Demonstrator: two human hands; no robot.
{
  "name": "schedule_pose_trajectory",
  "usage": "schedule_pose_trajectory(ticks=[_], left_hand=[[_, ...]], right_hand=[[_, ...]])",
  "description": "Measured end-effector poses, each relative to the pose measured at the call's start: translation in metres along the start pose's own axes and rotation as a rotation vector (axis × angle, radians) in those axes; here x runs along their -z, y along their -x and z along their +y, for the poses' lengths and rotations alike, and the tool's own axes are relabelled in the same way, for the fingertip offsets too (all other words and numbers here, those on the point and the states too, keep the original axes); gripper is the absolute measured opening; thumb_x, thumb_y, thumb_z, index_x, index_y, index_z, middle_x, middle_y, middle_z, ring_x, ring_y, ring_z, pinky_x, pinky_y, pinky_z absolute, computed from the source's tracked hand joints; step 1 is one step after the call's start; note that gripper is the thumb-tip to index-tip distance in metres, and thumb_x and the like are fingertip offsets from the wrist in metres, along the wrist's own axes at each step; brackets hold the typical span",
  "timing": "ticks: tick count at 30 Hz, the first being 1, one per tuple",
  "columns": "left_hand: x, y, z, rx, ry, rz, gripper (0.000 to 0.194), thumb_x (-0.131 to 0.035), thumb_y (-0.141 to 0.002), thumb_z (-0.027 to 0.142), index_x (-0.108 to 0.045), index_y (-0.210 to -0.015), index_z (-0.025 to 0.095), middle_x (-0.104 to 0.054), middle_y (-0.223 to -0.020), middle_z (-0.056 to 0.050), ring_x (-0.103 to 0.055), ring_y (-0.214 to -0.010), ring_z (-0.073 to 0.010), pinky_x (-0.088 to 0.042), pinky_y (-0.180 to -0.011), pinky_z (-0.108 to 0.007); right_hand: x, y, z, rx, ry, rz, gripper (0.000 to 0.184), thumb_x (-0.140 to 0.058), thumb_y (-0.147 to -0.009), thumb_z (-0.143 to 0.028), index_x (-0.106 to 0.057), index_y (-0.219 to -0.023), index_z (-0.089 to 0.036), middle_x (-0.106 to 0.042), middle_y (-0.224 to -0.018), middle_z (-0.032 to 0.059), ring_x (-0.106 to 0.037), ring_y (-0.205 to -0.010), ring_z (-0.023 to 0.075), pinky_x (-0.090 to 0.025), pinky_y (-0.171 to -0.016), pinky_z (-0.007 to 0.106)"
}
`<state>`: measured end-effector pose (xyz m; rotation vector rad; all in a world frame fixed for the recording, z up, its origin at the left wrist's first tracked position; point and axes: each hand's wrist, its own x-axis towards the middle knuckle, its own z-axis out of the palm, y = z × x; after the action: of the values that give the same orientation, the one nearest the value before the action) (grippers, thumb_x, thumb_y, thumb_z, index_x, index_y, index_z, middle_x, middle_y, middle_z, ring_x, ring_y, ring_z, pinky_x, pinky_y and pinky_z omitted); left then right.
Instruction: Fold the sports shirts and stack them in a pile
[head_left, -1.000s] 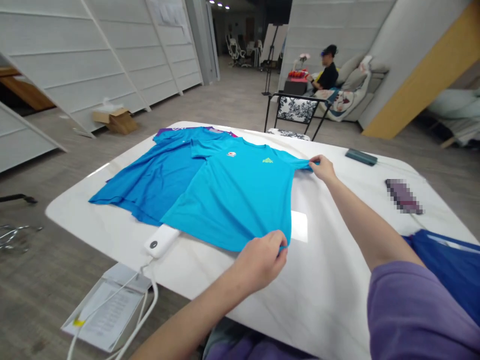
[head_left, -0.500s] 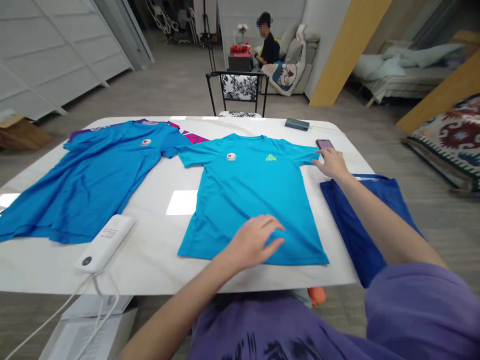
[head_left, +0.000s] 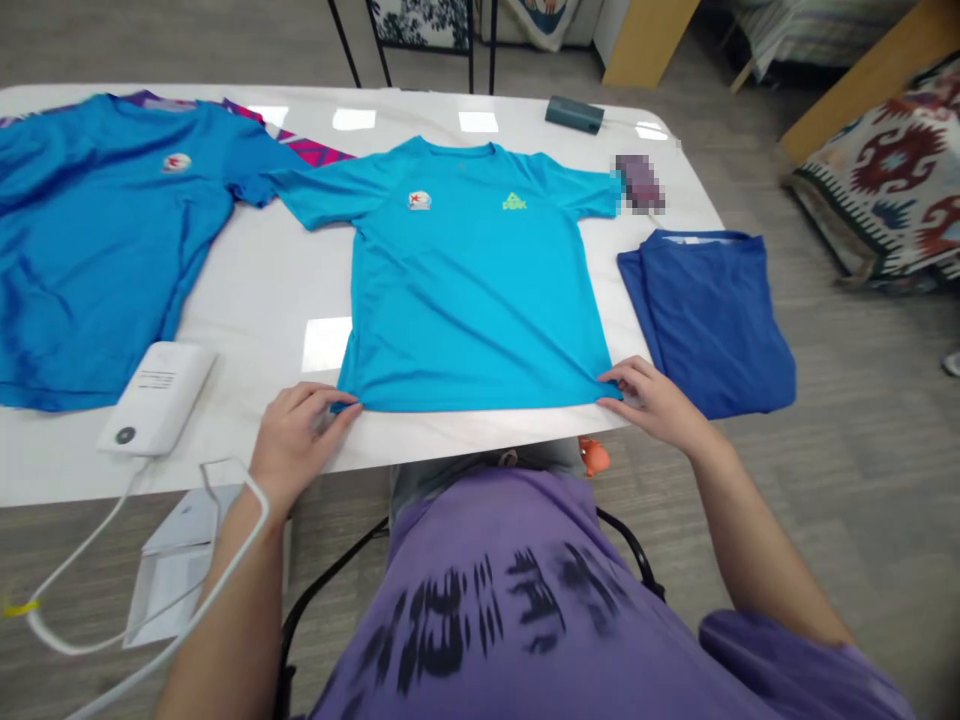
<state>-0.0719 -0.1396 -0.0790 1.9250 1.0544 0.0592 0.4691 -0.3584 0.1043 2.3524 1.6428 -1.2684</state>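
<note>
My left hand (head_left: 295, 440) and right hand (head_left: 654, 402) pinch the turquoise T-shirt (head_left: 472, 290) at its hem corners. It lies flat.

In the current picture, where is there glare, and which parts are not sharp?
Head view: bright glare patches on the table, along its far edge and left of the cyan shirt; head view: coarse pixels cover a dark item near one sleeve; head view: the print on the purple top looks soft.

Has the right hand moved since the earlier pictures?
Yes: against the table, the right hand moved toward the near edge, from sleeve to hem of the turquoise shirt.
</note>
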Motion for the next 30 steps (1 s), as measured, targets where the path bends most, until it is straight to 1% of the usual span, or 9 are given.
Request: schedule_pose_trajectory(ticks=[5,11,14,17,20,23,25,27,30], left_hand=[[0.000,0.012,0.018,0.075,0.209,0.066,0.025,-0.072,-0.109,0.049,-0.080,-0.110,0.025,-0.081,-0.111,-0.004,-0.076,-0.105,-0.0246,-0.058,-0.103,-0.040],[-0.001,0.057,0.024,0.245,0.337,0.164,0.024,-0.076,-0.107,0.049,-0.077,-0.106,0.025,-0.079,-0.105,-0.004,-0.076,-0.100,-0.0235,-0.060,-0.097,-0.039],[0.005,0.073,0.019,0.170,0.299,0.058,0.022,-0.076,-0.106,0.048,-0.078,-0.104,0.026,-0.079,-0.108,-0.005,-0.076,-0.099,-0.0252,-0.061,-0.091,-0.040],[0.018,0.058,0.024,0.051,0.147,0.063,0.021,-0.077,-0.105,0.047,-0.080,-0.112,0.028,-0.080,-0.121,-0.007,-0.076,-0.115,-0.0308,-0.059,-0.110,-0.050],[0.026,-0.012,0.036,-0.007,0.095,0.162,0.030,-0.071,-0.109,0.047,-0.075,-0.134,0.030,-0.078,-0.137,-0.008,-0.073,-0.132,-0.0337,-0.053,-0.124,-0.055],[0.014,-0.131,0.032,-0.054,0.113,0.197,0.045,-0.063,-0.112,0.050,-0.067,-0.153,0.031,-0.071,-0.155,-0.009,-0.065,-0.149,-0.0321,-0.048,-0.133,-0.052],[-0.003,-0.219,0.015,-0.027,0.084,0.201,0.055,-0.058,-0.114,0.051,-0.060,-0.164,0.028,-0.063,-0.168,-0.010,-0.057,-0.159,-0.0298,-0.043,-0.139,-0.049],[-0.020,-0.295,-0.011,0.044,0.057,0.190,0.062,-0.052,-0.115,0.050,-0.054,-0.170,0.021,-0.056,-0.175,-0.016,-0.050,-0.165,-0.0314,-0.039,-0.141,-0.053],[-0.036,-0.365,-0.054,0.156,0.015,0.130,0.072,-0.052,-0.114,0.056,-0.052,-0.171,0.012,-0.050,-0.180,-0.022,-0.041,-0.170,-0.0385,-0.029,-0.142,-0.066]], right_hand=[[-0.001,0.012,-0.001,0.007,0.063,0.041,0.030,-0.069,-0.111,-0.056,-0.079,-0.129,-0.034,-0.075,-0.117,0.0100,-0.076,-0.095,0.0303,-0.066,-0.087,0.051],[0.015,0.028,-0.002,0.054,0.075,0.041,0.023,-0.062,-0.115,-0.047,-0.081,-0.117,-0.033,-0.080,-0.113,0.0092,-0.079,-0.100,0.0312,-0.065,-0.089,0.052],[0.025,0.027,-0.003,0.117,0.070,-0.088,0.023,-0.067,-0.113,-0.051,-0.083,-0.116,-0.035,-0.082,-0.115,0.0083,-0.080,-0.102,0.0314,-0.067,-0.091,0.053],[0.039,0.002,-0.011,0.165,0.075,-0.114,0.025,-0.074,-0.109,-0.056,-0.084,-0.125,-0.039,-0.083,-0.127,0.0070,-0.080,-0.119,0.0352,-0.067,-0.104,0.058],[0.054,-0.065,-0.014,0.161,0.062,0.007,0.039,-0.067,-0.112,-0.061,-0.078,-0.144,-0.041,-0.080,-0.143,0.0068,-0.075,-0.135,0.0370,-0.061,-0.119,0.061],[0.060,-0.174,0.005,0.128,0.078,0.177,0.059,-0.052,-0.114,-0.073,-0.070,-0.157,-0.037,-0.073,-0.158,0.0080,-0.068,-0.149,0.0375,-0.052,-0.132,0.062],[0.056,-0.255,0.031,0.074,0.099,0.262,0.075,-0.040,-0.113,-0.081,-0.067,-0.163,-0.031,-0.067,-0.166,0.0114,-0.061,-0.157,0.0380,-0.046,-0.138,0.061],[0.051,-0.326,0.061,-0.016,0.138,0.298,0.089,-0.029,-0.112,-0.085,-0.061,-0.170,-0.025,-0.058,-0.175,0.0146,-0.052,-0.166,0.0373,-0.039,-0.142,0.060],[0.044,-0.392,0.100,-0.234,0.221,0.228,0.099,-0.025,-0.110,-0.086,-0.047,-0.180,-0.020,-0.041,-0.187,0.0153,-0.033,-0.177,0.0402,-0.024,-0.146,0.065]])
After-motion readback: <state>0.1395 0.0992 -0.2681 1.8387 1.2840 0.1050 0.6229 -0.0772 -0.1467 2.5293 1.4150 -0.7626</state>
